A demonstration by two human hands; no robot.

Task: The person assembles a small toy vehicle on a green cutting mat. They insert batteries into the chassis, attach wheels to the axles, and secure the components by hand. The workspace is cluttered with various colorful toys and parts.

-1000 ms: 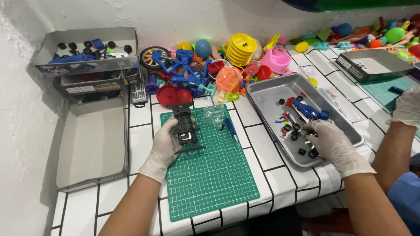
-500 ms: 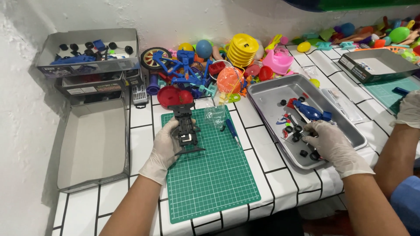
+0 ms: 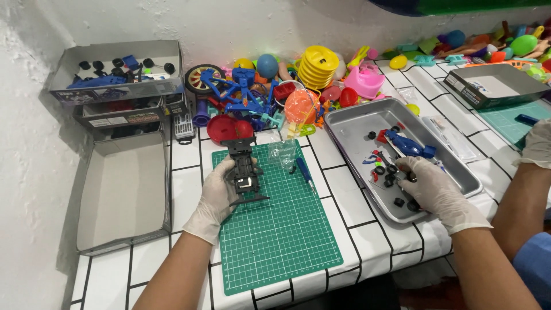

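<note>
Head view shows our black toy-car chassis (image 3: 243,170) lying on the green cutting mat (image 3: 275,229), its front end poking over the mat's far edge — our gloved left hand (image 3: 218,195) curls around its near side, steadying it. Our gloved right hand (image 3: 427,186) reaches into the metal tray (image 3: 350,123) (just right of the mat), fingertips closed among small black wheels (image 3: 385,172) beside a blue car body (image 3: 408,144). A blue screwdriver (image 3: 304,171) lies on the mat between chassis and tray.

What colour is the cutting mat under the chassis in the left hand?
Green with a pale grid, plain in the head view: cutting mat, black chassis, left hand.
</note>
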